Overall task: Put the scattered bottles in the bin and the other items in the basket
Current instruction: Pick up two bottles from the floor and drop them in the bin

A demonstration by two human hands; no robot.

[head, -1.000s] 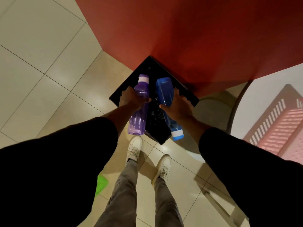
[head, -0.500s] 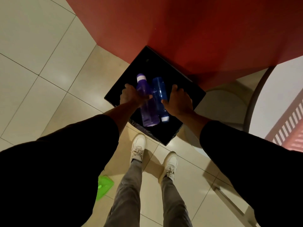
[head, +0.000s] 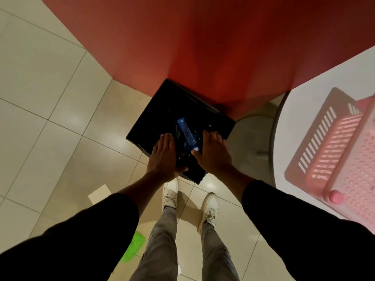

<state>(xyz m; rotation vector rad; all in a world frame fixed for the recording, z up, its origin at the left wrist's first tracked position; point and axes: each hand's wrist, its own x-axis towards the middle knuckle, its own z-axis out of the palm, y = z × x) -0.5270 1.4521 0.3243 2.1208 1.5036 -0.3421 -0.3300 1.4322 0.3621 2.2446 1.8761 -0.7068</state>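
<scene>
Both hands spread flat over the near corner of the black bin (head: pixel 154 118), palms down, fingers extended. Left hand (head: pixel 162 157) grip wide, holding nothing; right hand (head: pixel 213 153) grip likewise wide and empty. Blue bottle (head: pixel 187 134) lies inside the bin, in the gap between the two hands, just beyond the thumbs, its white-capped end toward the right thumb and its body slanting away from the grips into the dark liner. Whether the right thumb touches the cap cannot be told. No other bottle can be made out in the bin's dark interior. Bin stands on the tiled floor (head: pixel 40 82) in a corner of the red wall (head: pixel 203 41), directly ahead of the person's white shoes (head: pixel 210 205). Pink basket (head: pixel 332 151) sits on the white table (head: pixel 304 98), well off to the right of the right grip. A green item (head: pixel 133 248) lies on the floor behind and below the left grip, partly hidden by the black sleeve (head: pixel 81 240); a white card (head: pixel 99 193) lies on the floor near the left forearm.
</scene>
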